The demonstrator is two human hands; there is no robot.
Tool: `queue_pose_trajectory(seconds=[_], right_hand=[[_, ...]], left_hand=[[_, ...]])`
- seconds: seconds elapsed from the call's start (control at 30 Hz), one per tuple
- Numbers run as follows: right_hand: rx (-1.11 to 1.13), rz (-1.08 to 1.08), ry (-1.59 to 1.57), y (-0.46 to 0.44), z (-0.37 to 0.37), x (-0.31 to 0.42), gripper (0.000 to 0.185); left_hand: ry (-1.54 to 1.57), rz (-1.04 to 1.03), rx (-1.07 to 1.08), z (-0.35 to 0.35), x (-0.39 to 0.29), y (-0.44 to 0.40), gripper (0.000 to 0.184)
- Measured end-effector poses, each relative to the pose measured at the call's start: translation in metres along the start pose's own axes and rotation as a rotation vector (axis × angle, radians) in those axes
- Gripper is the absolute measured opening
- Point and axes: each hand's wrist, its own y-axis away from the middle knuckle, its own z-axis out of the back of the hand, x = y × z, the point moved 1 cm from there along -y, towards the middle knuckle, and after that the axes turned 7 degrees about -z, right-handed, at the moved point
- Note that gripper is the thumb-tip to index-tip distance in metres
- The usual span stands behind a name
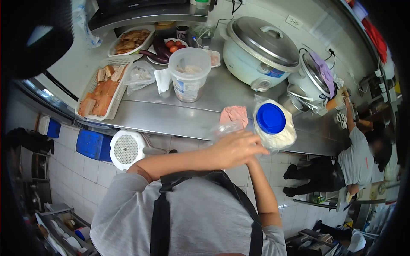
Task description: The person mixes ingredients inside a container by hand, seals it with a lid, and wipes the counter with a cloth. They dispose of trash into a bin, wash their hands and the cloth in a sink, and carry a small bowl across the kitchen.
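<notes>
My left hand [237, 148] reaches across my body and lies over my right hand [252, 160], near the counter's front edge. Its fingers are curled, and what they grip is hidden. Only the wrist side of my right hand shows. Clear crinkled plastic [226, 128] sticks out just beyond my left hand; whether it covers my right hand cannot be made out. Behind it a pink cloth [234, 115] lies on the steel counter [149, 113]. To the right is a bag of pale contents [284, 131] with a round blue lid [270, 118] on top.
A clear tub [188, 81], a bagged item [139, 75] and a basket of meat [101, 94] stand left. Eggplants [159, 50] and tomatoes share a plate. Right are a large lidded cooker [258, 55] and a co-worker [356, 160]. A white stool [127, 149] stands below.
</notes>
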Motion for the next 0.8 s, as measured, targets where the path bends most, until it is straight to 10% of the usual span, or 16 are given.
queue_pose_trajectory(seconds=[0.13, 0.3, 0.4, 0.5, 0.6, 0.7, 0.8], right_hand=[[0.088, -0.117, -1.014, -0.012, 0.021, 0.003, 0.050], [-0.135, 0.030, -1.220, -0.018, -0.011, -0.002, 0.045], [-0.262, -0.027, -0.896, -0.018, -0.023, -0.006, 0.047], [-0.408, -0.247, -1.246, -0.026, -0.031, 0.009, 0.054], [0.122, -0.139, -1.400, -0.022, -0.027, 0.009, 0.057], [0.184, -0.022, -1.332, -0.025, -0.019, 0.022, 0.059], [-0.096, 0.122, -0.783, -0.036, -0.015, 0.011, 0.063]], left_hand=[[0.028, 0.084, -0.082, 0.017, -0.002, 0.016, 0.037], [-0.046, 0.285, -0.270, -0.026, 0.031, 0.055, 0.036], [-0.054, 0.154, -0.142, -0.025, 0.016, 0.060, 0.037], [-0.010, 0.065, -0.111, -0.022, 0.010, 0.062, 0.037], [0.024, 0.061, -0.139, -0.023, 0.005, 0.062, 0.032], [0.084, 0.073, -0.188, -0.026, 0.003, 0.062, 0.023], [0.133, 0.030, -0.120, -0.034, -0.001, 0.067, 0.016]])
